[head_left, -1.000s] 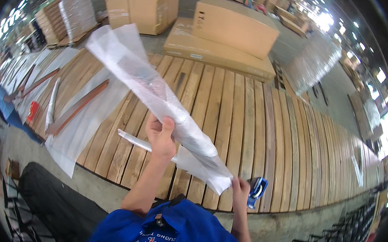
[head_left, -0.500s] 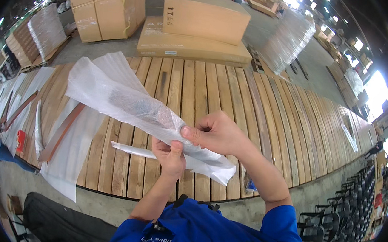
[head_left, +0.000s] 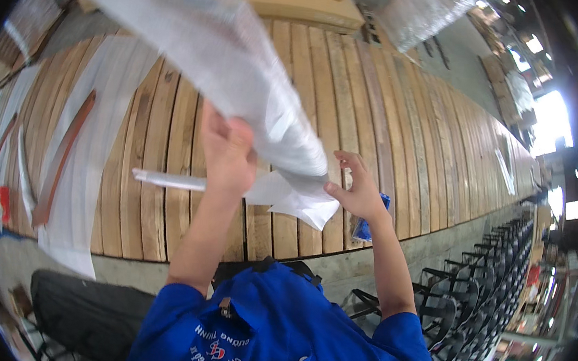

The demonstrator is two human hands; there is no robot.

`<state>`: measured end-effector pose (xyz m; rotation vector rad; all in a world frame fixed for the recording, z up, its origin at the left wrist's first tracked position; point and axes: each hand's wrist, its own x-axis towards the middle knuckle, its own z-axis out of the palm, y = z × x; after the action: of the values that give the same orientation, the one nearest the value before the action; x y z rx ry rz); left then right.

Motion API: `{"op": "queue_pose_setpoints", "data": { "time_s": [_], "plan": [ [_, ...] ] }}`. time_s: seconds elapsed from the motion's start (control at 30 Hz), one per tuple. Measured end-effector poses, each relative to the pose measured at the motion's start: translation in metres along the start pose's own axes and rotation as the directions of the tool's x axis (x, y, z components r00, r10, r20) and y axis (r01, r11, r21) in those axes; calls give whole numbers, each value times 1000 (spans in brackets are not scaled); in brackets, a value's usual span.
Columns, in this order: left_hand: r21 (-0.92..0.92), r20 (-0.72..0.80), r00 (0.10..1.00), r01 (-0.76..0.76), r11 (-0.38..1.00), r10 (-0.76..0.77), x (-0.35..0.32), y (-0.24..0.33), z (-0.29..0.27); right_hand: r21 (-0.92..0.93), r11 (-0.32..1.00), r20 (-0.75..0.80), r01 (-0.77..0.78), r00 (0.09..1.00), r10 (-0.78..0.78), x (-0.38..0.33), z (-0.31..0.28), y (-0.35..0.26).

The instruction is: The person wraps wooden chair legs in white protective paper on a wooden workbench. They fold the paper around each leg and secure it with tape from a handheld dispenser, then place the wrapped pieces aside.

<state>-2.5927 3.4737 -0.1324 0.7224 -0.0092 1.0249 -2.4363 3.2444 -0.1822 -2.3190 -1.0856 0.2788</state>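
A long bundle in white foam wrap point(head_left: 268, 103) slants over the table, wide at its upper left end and narrow at its lower right. Something brownish shows faintly through the wrap; its kind is hidden. My left hand point(head_left: 228, 153) is closed on the bundle's underside. Beside the narrow end, my right hand point(head_left: 360, 192) has its fingers apart, the thumb at or close to the wrap. Under the bundle lies another piece of white foam point(head_left: 310, 210), with a thin white strip point(head_left: 165, 179) reaching out to the left.
Wooden slats form the long table point(head_left: 160, 155). At left, a curved brown wooden piece point(head_left: 66, 154) lies on a foam sheet point(head_left: 131, 63), near a red object point(head_left: 4, 202). A blue item point(head_left: 371, 223) sits by the front edge. Black chair-like frames point(head_left: 465, 285) stand at right.
The bundle has risen toward me, its far end swinging up and left. My right hand has come off its middle to the lower end and opened. My view has shifted.
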Motion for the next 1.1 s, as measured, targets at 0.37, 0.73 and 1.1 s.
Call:
{"op": "queue_pose_setpoints", "data": {
  "time_s": [0.37,0.73,1.1],
  "plan": [
    [942,-116,370,335,16,-922,-47,-209,-239,205,969,298,-140,952,74,76,77,83],
    [846,-481,846,517,133,-231,-132,-240,-168,575,745,142,-338,938,316,120,113,136],
    [949,-312,888,273,-158,-338,-145,-277,-150,750,526,80,-400,845,528,102,174,202]
  ]
}}
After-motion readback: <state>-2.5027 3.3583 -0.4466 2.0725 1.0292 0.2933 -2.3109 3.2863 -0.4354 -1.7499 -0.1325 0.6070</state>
